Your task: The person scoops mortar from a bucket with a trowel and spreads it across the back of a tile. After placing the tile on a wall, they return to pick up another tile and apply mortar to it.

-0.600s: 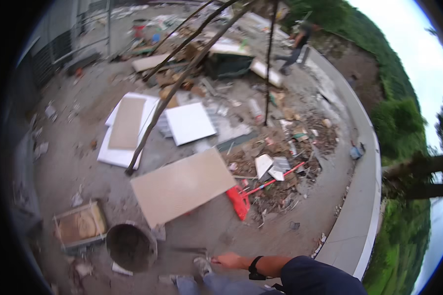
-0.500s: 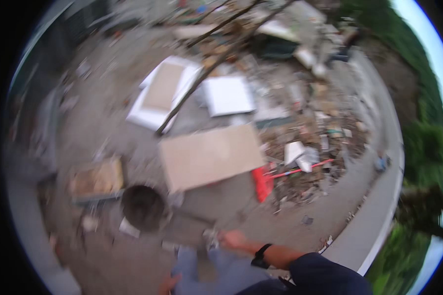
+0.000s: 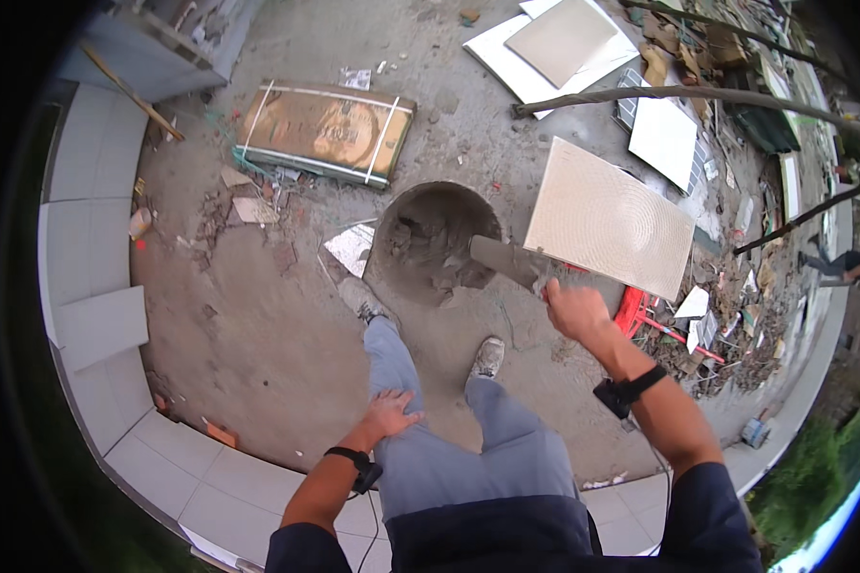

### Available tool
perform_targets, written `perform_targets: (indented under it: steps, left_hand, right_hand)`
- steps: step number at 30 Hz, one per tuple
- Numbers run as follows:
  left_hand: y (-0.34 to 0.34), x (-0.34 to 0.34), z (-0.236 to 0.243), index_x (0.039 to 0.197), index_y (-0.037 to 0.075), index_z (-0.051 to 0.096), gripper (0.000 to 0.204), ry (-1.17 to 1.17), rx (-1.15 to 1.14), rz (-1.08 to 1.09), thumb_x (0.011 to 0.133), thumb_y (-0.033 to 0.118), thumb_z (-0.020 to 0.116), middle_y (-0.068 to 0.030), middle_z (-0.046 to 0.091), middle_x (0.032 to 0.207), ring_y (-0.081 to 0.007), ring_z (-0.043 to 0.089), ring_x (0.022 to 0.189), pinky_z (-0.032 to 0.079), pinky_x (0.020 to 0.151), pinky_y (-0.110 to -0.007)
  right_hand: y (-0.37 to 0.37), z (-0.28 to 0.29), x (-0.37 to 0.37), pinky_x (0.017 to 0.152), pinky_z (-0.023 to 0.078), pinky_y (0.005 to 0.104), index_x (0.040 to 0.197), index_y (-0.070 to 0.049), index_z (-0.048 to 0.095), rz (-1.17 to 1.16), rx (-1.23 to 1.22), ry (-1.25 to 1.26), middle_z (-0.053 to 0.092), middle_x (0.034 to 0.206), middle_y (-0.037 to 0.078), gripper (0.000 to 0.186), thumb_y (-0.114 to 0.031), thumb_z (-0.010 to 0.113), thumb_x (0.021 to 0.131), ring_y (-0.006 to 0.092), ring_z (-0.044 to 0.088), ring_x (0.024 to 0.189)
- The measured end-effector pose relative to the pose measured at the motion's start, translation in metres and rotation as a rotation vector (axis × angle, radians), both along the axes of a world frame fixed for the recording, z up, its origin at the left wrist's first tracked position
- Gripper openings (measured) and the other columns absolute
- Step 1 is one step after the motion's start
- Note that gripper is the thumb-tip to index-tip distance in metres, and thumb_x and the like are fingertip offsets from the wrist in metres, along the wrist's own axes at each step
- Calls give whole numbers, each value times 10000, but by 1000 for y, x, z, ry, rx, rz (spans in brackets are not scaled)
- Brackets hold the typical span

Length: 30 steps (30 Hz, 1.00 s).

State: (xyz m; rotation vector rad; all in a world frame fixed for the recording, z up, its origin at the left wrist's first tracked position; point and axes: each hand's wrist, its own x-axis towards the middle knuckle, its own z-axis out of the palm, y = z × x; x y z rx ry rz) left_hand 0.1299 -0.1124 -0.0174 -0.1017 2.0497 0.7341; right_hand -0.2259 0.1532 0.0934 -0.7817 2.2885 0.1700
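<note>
My right hand [image 3: 576,310] is closed round the handle of a trowel [image 3: 503,260] caked in grey. The trowel's blade reaches over the right side of a round bucket [image 3: 380,232] with wet grey mortar [image 3: 422,250] inside. Fingers spread, my left hand [image 3: 390,414] lies flat on my left leg near the knee and holds nothing. A large beige tile [image 3: 613,222] with a pattern of fine rings lies just beyond my right hand. Beside the bucket, near my left shoe, is a broken white tile piece [image 3: 351,249].
A strapped brown carton [image 3: 327,134] lies beyond the bucket. White boards [image 3: 661,138], poles [image 3: 678,93] and a rubble heap [image 3: 717,315] with a red-handled tool [image 3: 678,334] take up the right. A tiled ledge [image 3: 177,454] curves round the left. Another person [image 3: 843,265] is at far right.
My view has swung, bringing the bucket from the lower left to the middle. My right arm now stretches out with the trowel over the bucket; both hands show clearly.
</note>
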Motion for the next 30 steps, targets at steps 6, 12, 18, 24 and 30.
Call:
perform_targets:
  steps: [6, 12, 18, 24, 30]
  left_hand:
    - [-72, -4, -4, 1214, 83, 593, 522, 142, 105, 251, 845, 452, 595, -146, 598, 1217, -328, 515, 1178, 369, 1034, -409]
    - [-127, -18, 2, 1153, 79, 618, 434, 201, 164, 378, 836, 376, 623, -138, 651, 1111, -324, 583, 1071, 436, 952, -418]
    - [-167, -46, -4, 1108, 78, 627, 382, 208, 255, 490, 822, 331, 634, -143, 670, 1041, -332, 629, 963, 496, 850, -422]
    - [-168, -55, -1, 1071, 72, 630, 337, 194, 202, 454, 818, 294, 637, -142, 681, 972, -335, 645, 888, 508, 808, -426]
    - [-163, -87, 7, 1036, 69, 624, 297, 211, 188, 546, 816, 268, 638, -121, 687, 930, -328, 644, 877, 509, 774, -414]
  right_hand:
    - [-129, -57, -54, 669, 547, 387, 1022, 1, 621, 339, 300, 1, 700, 952, 138, 249, -182, 500, 906, 256, 687, 889]
    - [-186, -119, -36, 683, 550, 388, 1045, 43, 638, 286, 481, -263, 693, 964, 182, 304, -166, 519, 860, 278, 692, 881]
    - [-172, -173, 4, 620, 544, 392, 815, 1, 688, -332, 482, -752, 689, 803, 118, 278, -271, 629, 809, 241, 675, 748]
    - [-214, -164, -1, 526, 508, 387, 712, 26, 627, -641, 310, -864, 616, 629, 114, 351, -309, 595, 812, 234, 623, 546]
    - [-213, -173, -40, 549, 548, 354, 881, -82, 720, 441, 328, -16, 704, 938, 73, 182, -229, 623, 834, 220, 695, 810]
